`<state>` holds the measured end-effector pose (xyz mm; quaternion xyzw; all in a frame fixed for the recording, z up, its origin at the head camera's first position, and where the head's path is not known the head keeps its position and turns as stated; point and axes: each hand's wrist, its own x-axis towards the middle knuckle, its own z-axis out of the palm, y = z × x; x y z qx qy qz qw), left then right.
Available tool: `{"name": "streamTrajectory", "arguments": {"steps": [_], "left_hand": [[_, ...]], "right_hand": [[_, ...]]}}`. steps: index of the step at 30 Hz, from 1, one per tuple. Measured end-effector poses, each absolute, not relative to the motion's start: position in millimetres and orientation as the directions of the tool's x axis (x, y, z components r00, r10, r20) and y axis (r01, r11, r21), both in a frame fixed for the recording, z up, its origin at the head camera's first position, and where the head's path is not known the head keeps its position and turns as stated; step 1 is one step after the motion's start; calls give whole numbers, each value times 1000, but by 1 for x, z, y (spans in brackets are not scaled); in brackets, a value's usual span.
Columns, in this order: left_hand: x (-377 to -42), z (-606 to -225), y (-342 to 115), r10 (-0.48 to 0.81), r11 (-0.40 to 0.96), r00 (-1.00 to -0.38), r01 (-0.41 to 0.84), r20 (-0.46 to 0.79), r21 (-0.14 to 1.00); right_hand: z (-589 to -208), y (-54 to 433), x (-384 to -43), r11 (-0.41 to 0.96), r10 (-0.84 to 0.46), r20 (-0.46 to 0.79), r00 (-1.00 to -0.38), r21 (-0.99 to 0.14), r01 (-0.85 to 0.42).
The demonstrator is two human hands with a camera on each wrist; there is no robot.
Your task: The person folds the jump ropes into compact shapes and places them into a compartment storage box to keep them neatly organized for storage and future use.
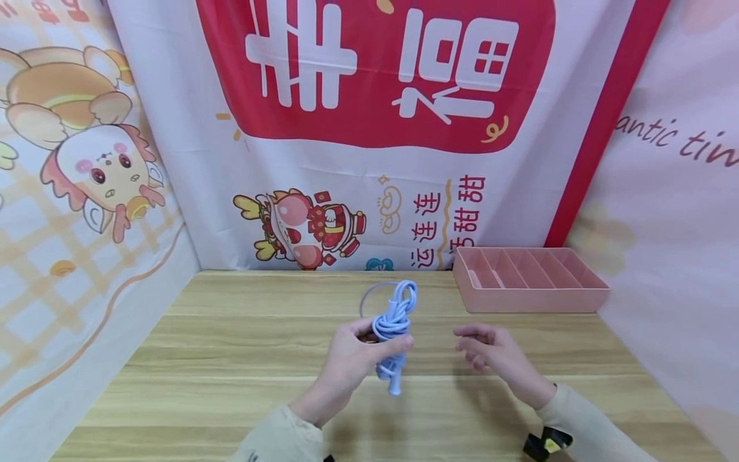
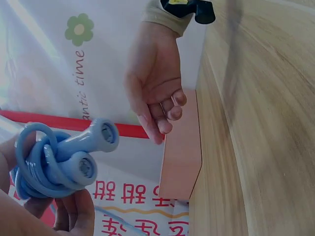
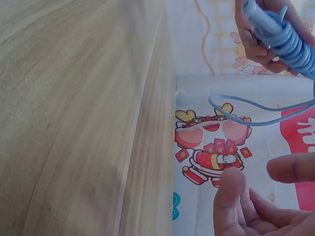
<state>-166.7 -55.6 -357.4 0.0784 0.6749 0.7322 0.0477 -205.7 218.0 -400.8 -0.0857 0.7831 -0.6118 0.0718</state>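
A light-blue jump rope [image 1: 395, 321], its cord wound in coils around its handles, is up above the table in my left hand [image 1: 353, 353]. My left thumb lies across the coils, with the other fingers behind them. The left wrist view shows the flared ends of two handles [image 2: 82, 164] side by side. A loose loop of cord [image 3: 246, 120] hangs out past the bundle in the right wrist view. To the right of the rope, my right hand [image 1: 501, 356] hovers over the table with loosely bent fingers, holding nothing.
A pink divided box [image 1: 537, 299] with several narrow compartments stands at the table's back right. Printed cloth walls [image 1: 185, 212] enclose the wooden table [image 1: 242, 340] at the back and both sides. A black strap device [image 1: 547, 443] is on my right wrist.
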Motion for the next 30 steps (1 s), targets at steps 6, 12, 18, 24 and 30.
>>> {"name": "streamTrajectory", "arguments": {"steps": [6,12,18,24,30], "left_hand": [[-176,-360,-53,110,-73,-991,66,74,995],[-181,-362,-45,81,-92,-991,95,103,991],[-181,-359,-37,55,-93,-995,79,84,992],[-180,-359,-33,61,-71,-997,43,47,997],[-180,-361,-29,71,-75,-997,2,7,997]], "right_hand": [[-398,212,-197,207,-327,21,-945,-974,-93],[-394,198,-189,229,-405,28,-914,-965,-131],[-395,186,-185,214,-399,56,-915,-965,-152],[-395,177,-184,164,-413,98,-906,-970,-180],[-395,174,-184,114,-403,146,-903,-972,-207]]}}
